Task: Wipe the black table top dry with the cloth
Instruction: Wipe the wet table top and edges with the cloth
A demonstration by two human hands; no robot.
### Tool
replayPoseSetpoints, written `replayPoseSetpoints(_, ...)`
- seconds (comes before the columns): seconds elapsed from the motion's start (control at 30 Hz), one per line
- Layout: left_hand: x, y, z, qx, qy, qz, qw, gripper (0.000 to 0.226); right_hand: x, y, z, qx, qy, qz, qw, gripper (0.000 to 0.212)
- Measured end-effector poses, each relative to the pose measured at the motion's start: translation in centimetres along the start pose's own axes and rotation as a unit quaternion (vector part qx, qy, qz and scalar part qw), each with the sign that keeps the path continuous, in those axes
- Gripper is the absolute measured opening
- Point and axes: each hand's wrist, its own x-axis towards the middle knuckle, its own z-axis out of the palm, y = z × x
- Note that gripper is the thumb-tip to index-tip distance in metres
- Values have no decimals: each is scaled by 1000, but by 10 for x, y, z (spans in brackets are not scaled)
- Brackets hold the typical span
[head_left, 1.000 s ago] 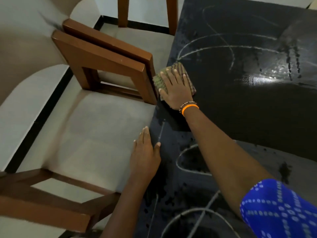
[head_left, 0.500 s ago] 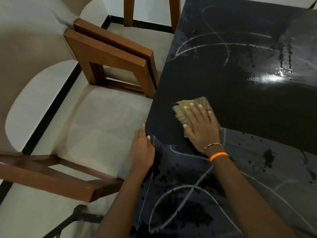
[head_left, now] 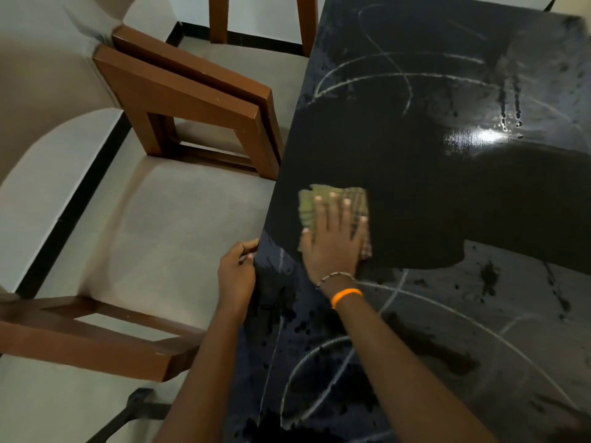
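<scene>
The black table top point(head_left: 415, 193) fills the right side of the view, wet with droplets and streaks near me and at the far right. A folded olive-green cloth point(head_left: 319, 199) lies flat on it close to the left edge. My right hand point(head_left: 335, 241) presses on the cloth with straight, spread fingers; an orange band is on the wrist. My left hand point(head_left: 238, 273) is at the table's left edge, its fingers curled on that edge.
A brown wooden chair point(head_left: 198, 100) stands left of the table at the far side, almost touching its edge. Another wooden chair frame point(head_left: 96, 337) is lower left. Grey tiled floor point(head_left: 153, 235) lies between them. A dark object point(head_left: 137, 407) rests on the floor near me.
My right hand slid the cloth from the far left edge beside the chair back toward me. My left hand's fingers went from flat to curled on the table edge.
</scene>
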Motion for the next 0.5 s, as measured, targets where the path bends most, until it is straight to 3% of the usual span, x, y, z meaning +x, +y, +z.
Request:
replayPoseSetpoints(0.1,-11,-3,-5,-7,3,-14,1000,35,-14,-50,9,3,-32,-145,989,62)
replayPoseSetpoints(0.23,-35,-7,-11,40,11,-2,999,32,-33,-39,9,9,-51,-273,961,58)
replayPoseSetpoints(0.33,-45,-7,-11,50,4,26,998,31,-34,0,2,-2,-31,-255,967,60)
replayPoseSetpoints(0.5,-44,-8,-10,74,0,23,997,30,-28,94,-20,-41,-22,-94,994,62)
